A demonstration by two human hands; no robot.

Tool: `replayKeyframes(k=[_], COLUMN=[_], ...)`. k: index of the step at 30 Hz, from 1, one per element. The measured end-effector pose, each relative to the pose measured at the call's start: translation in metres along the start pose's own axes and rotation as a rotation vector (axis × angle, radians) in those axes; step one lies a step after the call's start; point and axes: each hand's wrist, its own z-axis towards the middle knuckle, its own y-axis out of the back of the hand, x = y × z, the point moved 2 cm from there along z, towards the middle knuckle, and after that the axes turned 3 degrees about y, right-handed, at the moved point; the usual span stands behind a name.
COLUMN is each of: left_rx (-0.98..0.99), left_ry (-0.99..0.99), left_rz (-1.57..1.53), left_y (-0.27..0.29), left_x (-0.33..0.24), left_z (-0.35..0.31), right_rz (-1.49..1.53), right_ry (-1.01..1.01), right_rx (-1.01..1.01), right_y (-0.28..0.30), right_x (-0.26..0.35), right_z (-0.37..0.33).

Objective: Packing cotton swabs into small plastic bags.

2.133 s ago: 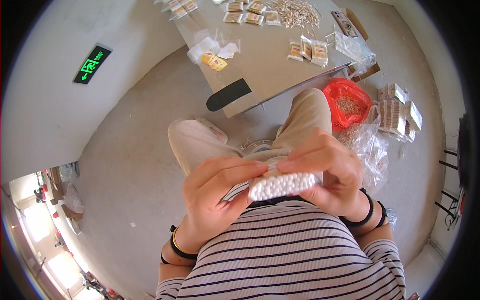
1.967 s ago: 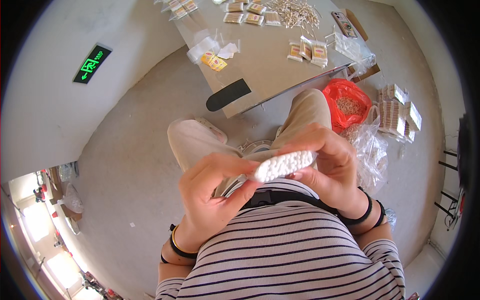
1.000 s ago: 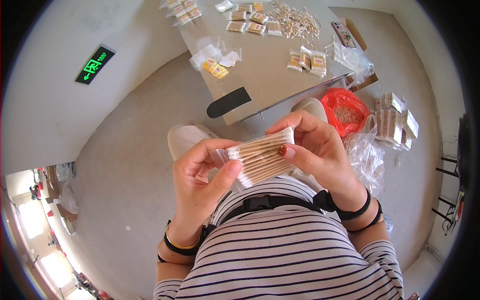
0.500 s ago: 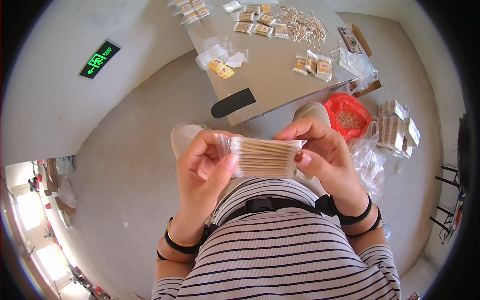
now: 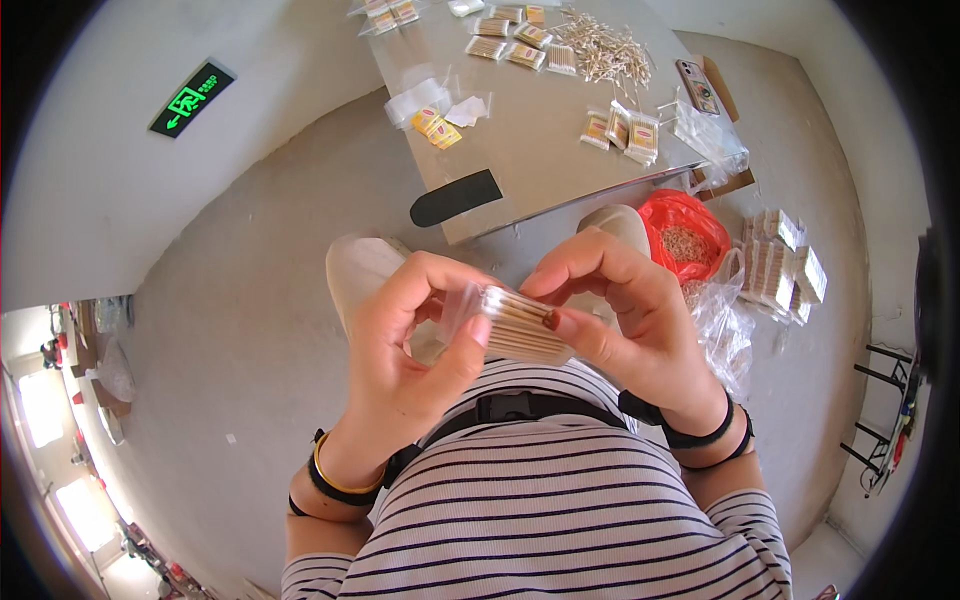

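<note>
Nearest is the person's own body, seen from above: a white shirt [image 5: 560,520] with thin dark stripes and a black belt [image 5: 512,407]. Just beyond the belt, in mid-air in front of the waist, is a clear packet of cotton swabs [image 5: 520,335], tilted, its right end lower, with wooden sticks and white tips showing through the plastic. The left hand [image 5: 415,325] has its grip closed on the packet's left end, where a clear flap sticks out, thumb on the near face. The right hand [image 5: 625,325] also grasps it, thumb pressed on the sticks toward the right end, fingers at the upper edge. Below and past the hands are beige trouser knees [image 5: 362,275]. To the right, on the floor, stand a clear plastic bag [image 5: 722,335], an open red bag [image 5: 690,235] of small pale pieces, and stacked bundles [image 5: 770,270]. Ahead is a grey desk [image 5: 550,165]. A black strip [image 5: 457,198] lies at its near left corner; farther back are yellow cards [image 5: 436,128] on the left and filled packets [image 5: 640,137] on the right, then a phone [image 5: 697,86] near the right edge and a heap of loose swabs [image 5: 605,50]. A green lit sign [image 5: 192,97] hangs on the left wall.
</note>
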Motion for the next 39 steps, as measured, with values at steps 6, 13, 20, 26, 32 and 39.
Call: replayKeyframes(k=[6,13,20,26,32,39], left_rx=[-0.062,-0.076,-0.094,-0.050,0.005,0.059], left_ry=[-0.106,-0.151,-0.186,-0.167,0.070,0.215], left_rz=[0.134,0.222,0.223,0.212,-0.056,-0.165], left_y=[-0.005,-0.005,-0.005,-0.003,-0.004,-0.004], left_x=[0.000,-0.003,-0.002,-0.005,0.000,0.004], left_z=[-0.001,0.001,0.002,0.002,-0.006,-0.014], right_rz=[-0.398,-0.615,-0.645,-0.604,-0.590,-0.423], right_ry=[0.164,0.302,0.244,0.193,0.195,0.004], right_rx=[-0.013,-0.091,-0.150,-0.104,0.005,0.087], right_y=[-0.008,-0.015,-0.021,-0.018,-0.009,-0.006], right_x=[0.013,0.017,0.019,0.023,0.026,0.011], right_z=[0.004,0.008,0.009,0.012,0.014,0.001])
